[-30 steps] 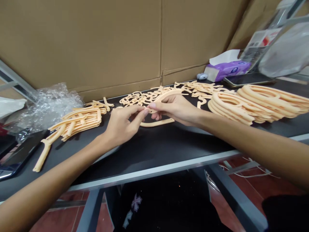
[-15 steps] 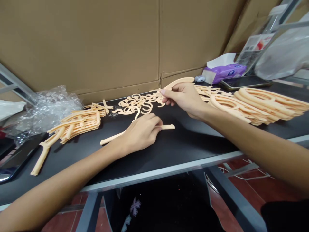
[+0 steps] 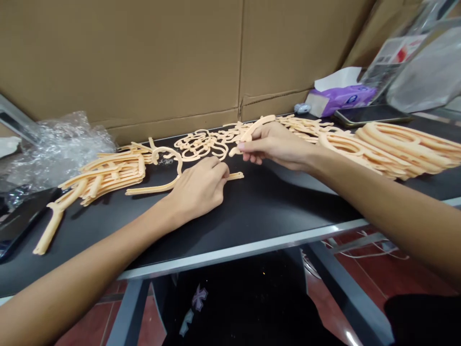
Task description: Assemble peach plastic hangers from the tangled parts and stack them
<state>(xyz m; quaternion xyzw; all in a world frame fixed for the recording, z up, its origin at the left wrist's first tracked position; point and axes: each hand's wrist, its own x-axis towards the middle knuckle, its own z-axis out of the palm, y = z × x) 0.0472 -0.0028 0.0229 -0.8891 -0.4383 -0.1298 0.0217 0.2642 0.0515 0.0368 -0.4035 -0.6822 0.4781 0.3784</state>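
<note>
The hanger piece (image 3: 256,126) in the right hand (image 3: 277,146) is a soft orange, like a peach. The big stack of hangers (image 3: 403,146) and the messy pile of thin bits (image 3: 201,146) are the same peach colour. The cardboard (image 3: 126,62) behind them is plain brown, with 2 dark lines at the seams. The tissue pack (image 3: 345,97) is purple, and a white tissue (image 3: 336,79) pokes out. The table top (image 3: 273,216) is black with a silver edge. The floor tiles (image 3: 370,274) are dark red. The black cloth (image 3: 234,302) under the table has a small purple and white pattern.
</note>
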